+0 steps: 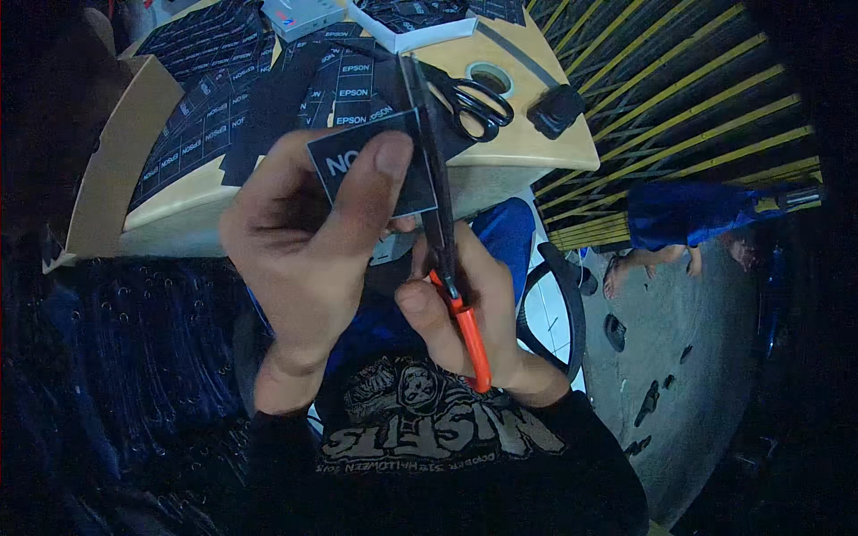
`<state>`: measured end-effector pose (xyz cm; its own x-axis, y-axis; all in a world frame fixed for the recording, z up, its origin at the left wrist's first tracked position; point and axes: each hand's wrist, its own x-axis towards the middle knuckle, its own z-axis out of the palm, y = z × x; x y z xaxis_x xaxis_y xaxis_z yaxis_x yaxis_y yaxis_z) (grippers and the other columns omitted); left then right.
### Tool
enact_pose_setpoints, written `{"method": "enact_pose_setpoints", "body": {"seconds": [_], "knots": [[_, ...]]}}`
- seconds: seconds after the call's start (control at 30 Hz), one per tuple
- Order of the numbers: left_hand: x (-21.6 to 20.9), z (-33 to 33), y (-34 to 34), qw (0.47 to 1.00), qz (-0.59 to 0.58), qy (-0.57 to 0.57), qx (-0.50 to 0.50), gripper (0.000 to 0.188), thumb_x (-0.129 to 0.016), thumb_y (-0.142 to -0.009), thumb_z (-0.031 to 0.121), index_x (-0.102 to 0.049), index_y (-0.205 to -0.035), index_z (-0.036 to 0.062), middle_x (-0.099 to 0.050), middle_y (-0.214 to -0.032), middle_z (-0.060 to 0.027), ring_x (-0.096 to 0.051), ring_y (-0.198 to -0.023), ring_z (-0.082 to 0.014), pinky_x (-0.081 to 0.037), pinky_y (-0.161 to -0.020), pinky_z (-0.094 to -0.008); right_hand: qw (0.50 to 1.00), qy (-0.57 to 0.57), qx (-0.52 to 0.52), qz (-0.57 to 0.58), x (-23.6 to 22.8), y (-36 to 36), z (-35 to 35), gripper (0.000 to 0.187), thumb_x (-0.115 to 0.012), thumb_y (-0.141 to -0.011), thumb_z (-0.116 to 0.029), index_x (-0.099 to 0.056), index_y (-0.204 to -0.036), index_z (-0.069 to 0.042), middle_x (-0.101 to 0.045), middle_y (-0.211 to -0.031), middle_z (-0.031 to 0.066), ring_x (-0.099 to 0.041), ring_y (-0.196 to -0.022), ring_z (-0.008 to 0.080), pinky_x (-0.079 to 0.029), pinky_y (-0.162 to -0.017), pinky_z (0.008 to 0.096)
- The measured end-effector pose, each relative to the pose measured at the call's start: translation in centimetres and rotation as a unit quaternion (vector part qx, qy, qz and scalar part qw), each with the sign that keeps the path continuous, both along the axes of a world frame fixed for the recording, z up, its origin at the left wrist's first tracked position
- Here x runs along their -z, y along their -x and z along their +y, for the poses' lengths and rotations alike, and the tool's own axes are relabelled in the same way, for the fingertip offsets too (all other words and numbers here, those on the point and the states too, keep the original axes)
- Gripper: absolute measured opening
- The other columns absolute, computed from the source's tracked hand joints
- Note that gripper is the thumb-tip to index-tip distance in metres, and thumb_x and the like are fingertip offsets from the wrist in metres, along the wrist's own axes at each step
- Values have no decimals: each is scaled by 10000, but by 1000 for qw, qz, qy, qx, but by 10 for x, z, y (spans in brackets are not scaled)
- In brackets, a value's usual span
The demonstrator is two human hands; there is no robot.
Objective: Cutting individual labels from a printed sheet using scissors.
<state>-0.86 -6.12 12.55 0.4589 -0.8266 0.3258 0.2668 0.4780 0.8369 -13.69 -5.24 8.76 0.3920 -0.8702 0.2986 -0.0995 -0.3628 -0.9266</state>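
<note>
In front of the table edge, my left hand [308, 241] pinches a small black square label [415, 186] with light lettering, its thumb lying across the face. Long dark scissors [467, 339] with orange handles are in my right hand [487, 290], whose fingers wrap the handles. The blades point up and away from me, along the label's right edge. I cannot tell whether they touch the label. Part of the right hand's grip is hidden behind the scissors.
Printed black label sheets [201, 98] cover much of the wooden table [554, 152]. Beyond my hands lie black-handled scissors [478, 107], a tape roll [491, 79], a small black object [556, 111] and a white tray [429, 36]. Cardboard [121, 156] stands left; a yellow-slatted gate [679, 98] and another person's foot [630, 263] are right.
</note>
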Motion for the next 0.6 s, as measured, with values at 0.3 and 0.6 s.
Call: {"method": "enact_pose_setpoints", "body": {"seconds": [0.3, 0.6], "knots": [[5, -1, -4, 999, -22, 26, 12, 110, -675, -816, 77, -634, -860, -15, -630, -710, -39, -586, -588, -49, -507, -496, -190, 1000, 18, 9, 16, -1, -2, 1, 327, -718, -789, -230, -495, -902, -18, -470, -536, 55, -444, -476, 104, -386, -458, 256], [3, 1, -7, 999, -36, -5, 5, 114, -670, -821, 86, -631, -859, -14, -623, -680, -25, -573, -564, -39, -504, -490, -181, 999, -43, 12, 19, -2, -3, 5, 381, -670, -819, -317, -526, -978, -2, -466, -664, -9, -403, -581, 53, -332, -509, 201]]}}
